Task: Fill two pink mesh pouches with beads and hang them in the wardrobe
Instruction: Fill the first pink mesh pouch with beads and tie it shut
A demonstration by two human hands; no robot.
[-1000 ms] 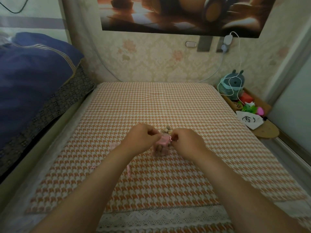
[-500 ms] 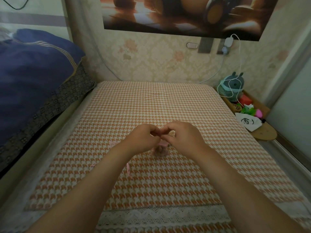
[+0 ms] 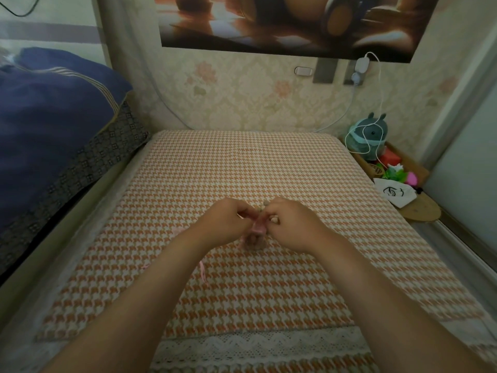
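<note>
My left hand (image 3: pixel 224 224) pinched the pouch (image 3: pixel 255 236) at its mouth from 9 o'clock. My right hand (image 3: pixel 294 227) pinched it from 3 o'clock, fingers curled. The pouch sat mid-mat (image 3: pixel 269 168), with loose beads (image 3: pixel 274 219) at its 1 o'clock. I judged I was cinching it; next came an even outward pull.

- The cloth (image 3: pixel 242 168) lies spread in the middle, with the wall (image 3: pixel 242 98) behind it and the bedding (image 3: pixel 53 125) to its left.
- The pouch (image 3: pixel 254 236) rests on the cloth near its centre, between the left hand (image 3: pixel 226 224) and the right hand (image 3: pixel 293 227), and both pinch its top.
- Beads (image 3: pixel 274 218) lie just behind the pouch.
- A loose cord (image 3: pixel 203 273) lies on the cloth beside the left forearm.
- The plush toy (image 3: pixel 369 135) and small bag (image 3: pixel 394 193) sit right of the cloth — toy behind, bag in front.
</note>
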